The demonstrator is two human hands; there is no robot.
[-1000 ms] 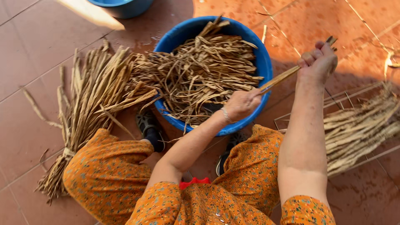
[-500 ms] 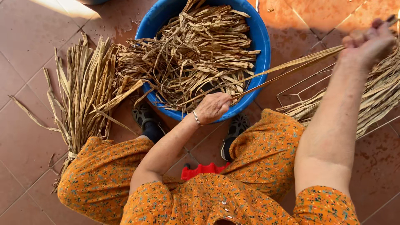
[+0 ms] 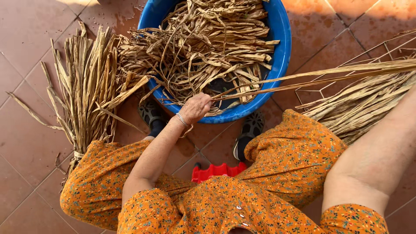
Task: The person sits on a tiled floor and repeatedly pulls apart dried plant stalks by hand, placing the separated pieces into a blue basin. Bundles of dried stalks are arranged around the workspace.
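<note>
Fingers of our left hand (image 3: 196, 108) pinch the near end of a long dry strip (image 3: 312, 76). It runs from there toward three o'clock, across the blue tub (image 3: 282, 47) rim; our right hand is out of frame.

One blue basin (image 3: 282, 47) at top centre, two bundles of dried leaves, left (image 3: 86, 91) and right (image 3: 368, 102), two dark shoes (image 3: 151, 115) (image 3: 249, 132), one red stool (image 3: 214, 170).

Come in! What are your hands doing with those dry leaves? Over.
Left hand pinching long dried strands at blue basin rim. Right hand out of frame. Nothing in the way.
</note>
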